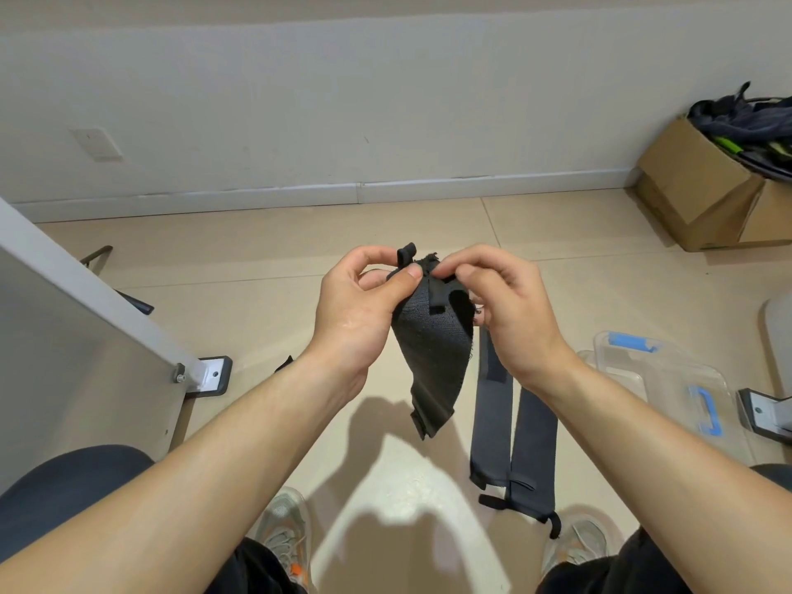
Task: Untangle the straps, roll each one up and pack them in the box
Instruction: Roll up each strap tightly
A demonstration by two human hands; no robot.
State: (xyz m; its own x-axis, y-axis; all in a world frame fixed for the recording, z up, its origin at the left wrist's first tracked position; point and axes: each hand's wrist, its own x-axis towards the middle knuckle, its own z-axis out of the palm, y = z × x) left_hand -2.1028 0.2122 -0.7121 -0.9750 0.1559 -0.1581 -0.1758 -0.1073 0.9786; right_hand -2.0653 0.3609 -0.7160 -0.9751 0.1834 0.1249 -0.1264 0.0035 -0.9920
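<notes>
- Head view: left hand (360,306) raised in mid-air, thumb and curled fingers pinching the top edge of a black strap (433,358).
- Right hand (510,310) level with the left and just to its right, fingertips pinching the same top edge beside a small black tab.
- Black strap hanging below both hands, lower end loose and frayed, well clear of the tiled floor (385,233).
- Directly below the right hand, flat on the floor: grey straps (492,422), two, side by side, long edges close together, near ends by the right shoe (578,538).
- Right of the right hand and lower: clear plastic box (668,379), one, with a blue handle and a blue latch, near the grey straps.
- Far beyond the right hand, at the wall: cardboard box (694,190) heaped with dark fabric.
- Left of the left hand: slanting edge of a white panel (64,327), with a bracket foot (214,373) at its base.
- Open floor between that edge and the hanging strap.
- Open floor also beyond both hands, up to the wall (385,100).
- Counted: two hands, three straps (one held, two lying down), one clear box, two shoes, left shoe (285,533) included.
</notes>
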